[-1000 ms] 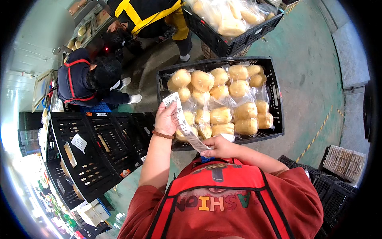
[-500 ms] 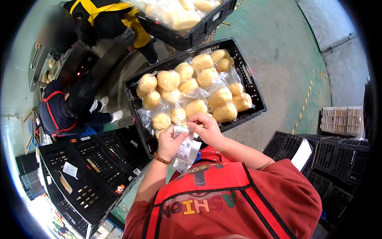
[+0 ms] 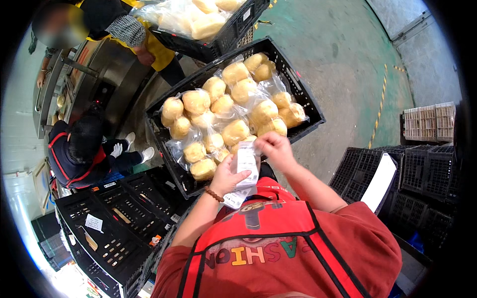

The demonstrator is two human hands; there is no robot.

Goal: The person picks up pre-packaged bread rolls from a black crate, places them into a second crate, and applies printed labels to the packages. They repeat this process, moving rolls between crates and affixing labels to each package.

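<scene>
My left hand (image 3: 226, 178) is closed round a folded strip of white printed labels (image 3: 246, 166), the thumb lying across it. The strip's lower part hangs down against my red apron. At its upper end my right hand (image 3: 278, 150) has thumb and forefinger pinched together; whether a label's edge is between them is too small to tell. Just beyond both hands, clear plastic bags of yellowish potatoes (image 3: 196, 101), seemingly peeled, fill a black plastic crate (image 3: 310, 107).
Another black crate (image 3: 226, 43) with bagged pale produce stands behind. Stacked black crates rise at left (image 3: 119, 213) and right (image 3: 422, 171), with a white board (image 3: 378, 184) leaning near the right ones. Two people are at a metal machine (image 3: 112, 74) on the far left.
My right hand has moved right, away from my left hand. The label strip now stands higher, its upper end in plain sight. The whole view has shifted slightly.
</scene>
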